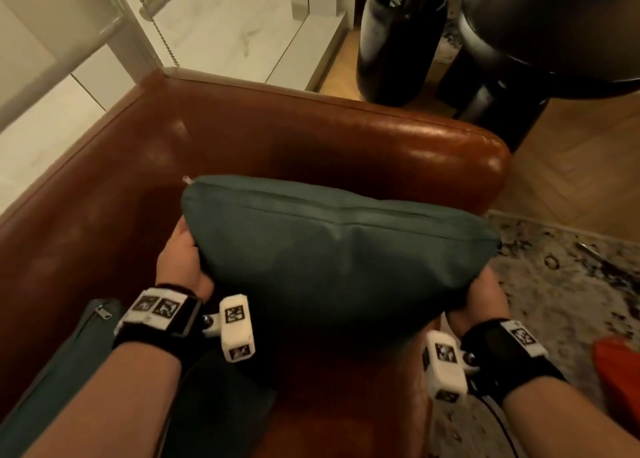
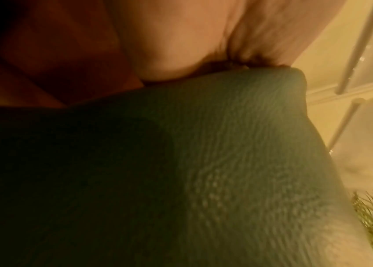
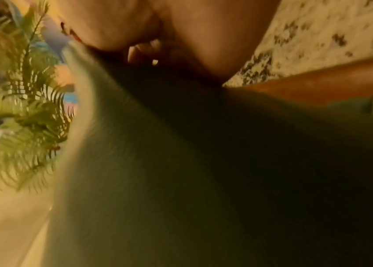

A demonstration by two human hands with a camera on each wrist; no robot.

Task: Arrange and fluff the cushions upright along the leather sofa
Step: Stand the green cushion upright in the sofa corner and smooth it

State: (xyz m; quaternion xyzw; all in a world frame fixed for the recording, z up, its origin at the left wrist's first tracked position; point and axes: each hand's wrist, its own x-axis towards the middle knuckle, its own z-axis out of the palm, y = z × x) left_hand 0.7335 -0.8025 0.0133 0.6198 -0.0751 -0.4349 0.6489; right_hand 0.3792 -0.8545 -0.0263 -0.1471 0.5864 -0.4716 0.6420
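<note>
Our left hand [image 1: 185,262] curls its fingers around the left edge of a dark green cushion [image 1: 332,253], and our right hand [image 1: 485,296] grips the cushion's right edge the same way — most fingertips are hidden behind the fabric, but both wrist views show thumb and palm pressed into it. We hold the cushion by its two sides, zip seam uppermost, probably so we can squeeze it plump and then stand it up. It hangs just above the seat of the brown leather sofa [image 1: 329,135], in the corner where the backrest meets the arm. A second green cushion [image 1: 69,364] lies against the backrest, left of the held one. Beyond the sofa arm stand a dark vase [image 1: 394,56] and a dark round stool [image 1: 540,42] on wooden flooring [image 1: 571,173] — a patterned rug [image 1: 561,284] spreads to the sofa's right.
</note>
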